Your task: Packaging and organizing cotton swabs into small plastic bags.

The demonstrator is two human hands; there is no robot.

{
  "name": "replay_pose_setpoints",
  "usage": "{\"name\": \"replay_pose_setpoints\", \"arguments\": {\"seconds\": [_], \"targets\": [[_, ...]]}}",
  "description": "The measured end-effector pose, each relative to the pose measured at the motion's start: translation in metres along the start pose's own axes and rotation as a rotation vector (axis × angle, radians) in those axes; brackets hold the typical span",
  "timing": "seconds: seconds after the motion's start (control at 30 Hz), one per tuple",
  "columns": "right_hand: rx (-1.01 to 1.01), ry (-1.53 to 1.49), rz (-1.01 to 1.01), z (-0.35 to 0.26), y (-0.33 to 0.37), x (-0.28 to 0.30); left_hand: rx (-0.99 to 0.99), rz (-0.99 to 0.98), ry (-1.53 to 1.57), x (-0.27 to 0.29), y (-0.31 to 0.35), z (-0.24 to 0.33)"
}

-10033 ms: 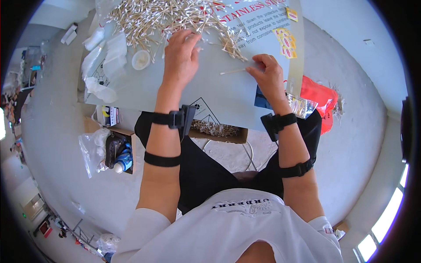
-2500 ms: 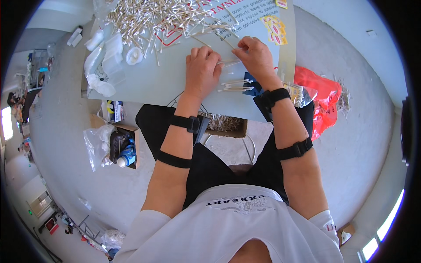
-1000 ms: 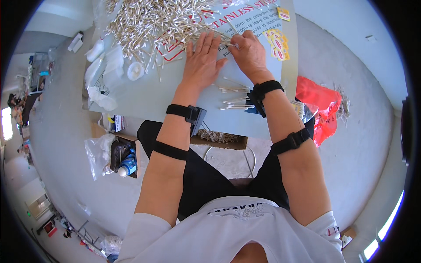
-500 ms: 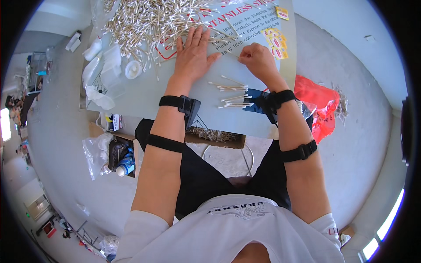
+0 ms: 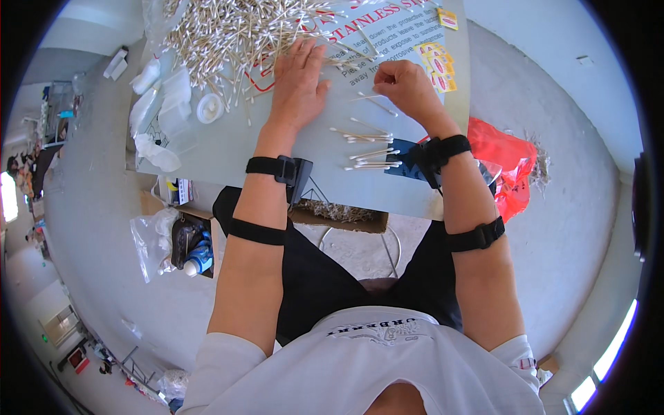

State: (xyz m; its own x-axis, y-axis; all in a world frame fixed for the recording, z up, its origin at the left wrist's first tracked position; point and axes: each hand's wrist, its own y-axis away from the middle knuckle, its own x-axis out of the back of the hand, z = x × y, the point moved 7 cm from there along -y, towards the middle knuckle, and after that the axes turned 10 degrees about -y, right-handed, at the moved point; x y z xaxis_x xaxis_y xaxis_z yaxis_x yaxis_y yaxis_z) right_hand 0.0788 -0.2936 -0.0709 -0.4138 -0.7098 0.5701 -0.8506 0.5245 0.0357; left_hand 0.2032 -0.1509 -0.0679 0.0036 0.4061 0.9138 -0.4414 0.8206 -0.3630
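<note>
My left hand (image 5: 299, 86) lies palm down with fingers stretched out, its fingertips at the lower right edge of a big heap of cotton swabs (image 5: 232, 34). To the right, my right hand (image 5: 407, 86) is closed, thumb and index finger pinched together; what they may hold is hidden. Just below those fingertips lie crossed cotton swabs (image 5: 379, 104). Nearer to me, small groups of cotton swabs (image 5: 371, 153) lie roughly side by side, the nearest ones reaching over a dark blue patch (image 5: 401, 162) on the table beside my right wrist.
A small round white container (image 5: 210, 108) and crumpled clear plastic (image 5: 176, 104) are on the table's left. Small yellow packets (image 5: 437, 66) lie at the right. A red bag (image 5: 508, 166) hangs by the right edge. A box of swabs (image 5: 339, 216) is below the front edge.
My right hand has moved slightly up and right, and the swab formerly at its fingertips is no longer clearly there. Crossed swabs now show below it. My left hand has shifted slightly left.
</note>
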Motion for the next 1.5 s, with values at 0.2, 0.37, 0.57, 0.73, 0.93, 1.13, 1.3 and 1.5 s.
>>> {"name": "replay_pose_setpoints", "arguments": {"seconds": [0.2, 0.37, 0.57, 0.73, 0.93, 1.13, 1.3, 1.5], "targets": [[0.093, 0.0, 0.053, 0.003, 0.006, 0.009, -0.086, -0.008, 0.213, 0.021, -0.002, 0.029], [-0.127, -0.134, 0.189, 0.02, 0.022, 0.018, -0.138, -0.062, 0.142, 0.004, 0.002, 0.051], [-0.174, -0.222, 0.151, 0.033, 0.039, 0.019, -0.019, -0.05, 0.371, 0.035, 0.016, 0.028], [-0.009, -0.059, 0.074, 0.012, 0.041, 0.007, 0.037, -0.343, 0.467, 0.05, 0.058, 0.023], [0.093, 0.034, 0.055, -0.001, 0.029, -0.004, -0.031, -0.98, 0.688, 0.034, 0.091, 0.044], [0.113, 0.003, 0.03, -0.009, 0.021, -0.022, 0.059, -0.02, 0.025, 0.037, 0.016, -0.009], [0.131, 0.009, 0.029, -0.01, 0.023, -0.021, -0.11, 0.013, -0.037, 0.019, -0.01, 0.0], [0.073, 0.0, 0.025, -0.003, 0.037, -0.013, -0.144, -0.069, 0.093, -0.003, -0.009, 0.056]]}}
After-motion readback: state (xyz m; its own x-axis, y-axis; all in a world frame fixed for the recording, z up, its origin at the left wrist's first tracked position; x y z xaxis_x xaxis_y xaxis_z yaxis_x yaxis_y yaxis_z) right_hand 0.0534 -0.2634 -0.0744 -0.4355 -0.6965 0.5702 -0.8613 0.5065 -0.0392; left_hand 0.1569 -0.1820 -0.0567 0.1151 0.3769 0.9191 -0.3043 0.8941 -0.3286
